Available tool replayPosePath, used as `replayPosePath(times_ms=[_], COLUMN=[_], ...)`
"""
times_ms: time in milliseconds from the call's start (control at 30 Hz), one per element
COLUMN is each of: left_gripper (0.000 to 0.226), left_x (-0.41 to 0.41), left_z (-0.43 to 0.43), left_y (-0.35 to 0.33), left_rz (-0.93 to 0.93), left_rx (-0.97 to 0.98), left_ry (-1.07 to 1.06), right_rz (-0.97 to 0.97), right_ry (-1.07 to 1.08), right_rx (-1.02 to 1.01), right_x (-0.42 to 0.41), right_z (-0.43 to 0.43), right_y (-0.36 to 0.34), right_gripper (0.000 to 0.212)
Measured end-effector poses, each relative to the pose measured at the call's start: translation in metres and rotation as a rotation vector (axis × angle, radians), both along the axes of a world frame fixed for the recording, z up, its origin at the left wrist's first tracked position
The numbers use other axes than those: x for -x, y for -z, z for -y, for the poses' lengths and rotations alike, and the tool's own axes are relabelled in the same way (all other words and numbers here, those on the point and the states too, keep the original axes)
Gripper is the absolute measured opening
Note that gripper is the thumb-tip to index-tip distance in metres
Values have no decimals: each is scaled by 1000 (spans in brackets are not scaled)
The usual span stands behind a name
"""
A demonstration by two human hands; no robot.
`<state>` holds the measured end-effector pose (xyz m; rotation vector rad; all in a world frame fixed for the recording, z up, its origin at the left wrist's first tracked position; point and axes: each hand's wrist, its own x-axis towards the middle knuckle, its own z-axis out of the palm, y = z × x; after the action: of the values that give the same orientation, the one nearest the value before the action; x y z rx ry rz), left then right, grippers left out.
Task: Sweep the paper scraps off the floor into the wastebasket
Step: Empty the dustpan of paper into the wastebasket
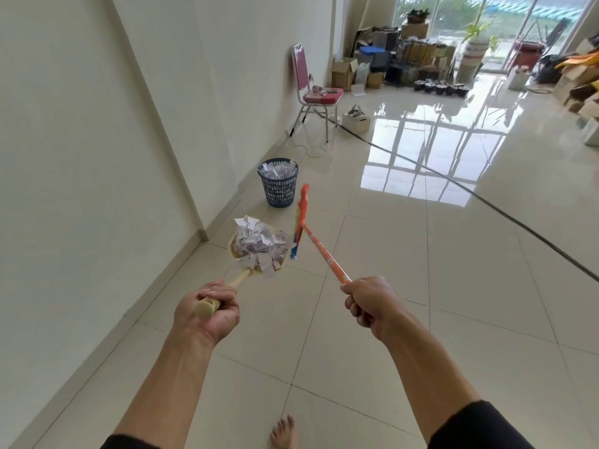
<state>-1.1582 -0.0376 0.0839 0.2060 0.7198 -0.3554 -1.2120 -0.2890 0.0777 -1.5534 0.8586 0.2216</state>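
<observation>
The left hand (207, 306) grips the end of the cream dustpan handle (227, 286), fingers wrapped fully round it. The right hand (366, 303) holds the orange broom handle (324, 254) in a closed grasp near its lower end.

The dustpan (259, 254), at centre frame, is heaped with paper scraps (259, 243); whether it rests on the floor (389, 254) or is lifted just clear of it cannot be determined. The broom head (299, 222) stands just to the right of the pile, touching or nearly touching its edge. The blue wastebasket (278, 183) sits above the dustpan in the frame, near the wall, and already holds scraps up to its rim.

Handling, as a judgement: the scraps are light, loose and unsecured, so any tilt or jolt is likely to spill them. Keep the pan level, hold the handle firmly at its end as now, and use the broom head as a guard against the pile. Tip slowly over the basket opening, since little room remains inside.
</observation>
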Motion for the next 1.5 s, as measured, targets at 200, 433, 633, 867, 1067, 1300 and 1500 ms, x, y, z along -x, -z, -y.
replayPosePath(times_ms=[200, 433, 633, 867, 1067, 1300, 1500], left_gripper=[22, 35, 31, 20, 18, 29, 31], left_x=[-158, -323, -457, -588, -689, -781, -822], left_z=[45, 114, 194, 263, 293, 339, 377], left_y=[-14, -18, -17, -22, 17, 83, 120], left_rz=[-6, 30, 44, 51, 47, -36, -173], left_rx=[-18, -11, -19, -140, -273, -579, -803], left_ry=[50, 53, -6, -55, 30, 255, 412], right_rz=[-8, 24, 32, 22, 27, 17, -2], right_ry=[40, 44, 20, -52, -97, -192, -253], right_rx=[-10, -27, -62, -18, -17, 45, 48], right_x=[-129, -282, -438, -606, -708, -801, -846], right_z=[50, 126, 204, 279, 323, 364, 396], right_y=[-12, -1, 7, -6, 3, 17, 24], right_gripper=[13, 17, 18, 20, 14, 12, 18])
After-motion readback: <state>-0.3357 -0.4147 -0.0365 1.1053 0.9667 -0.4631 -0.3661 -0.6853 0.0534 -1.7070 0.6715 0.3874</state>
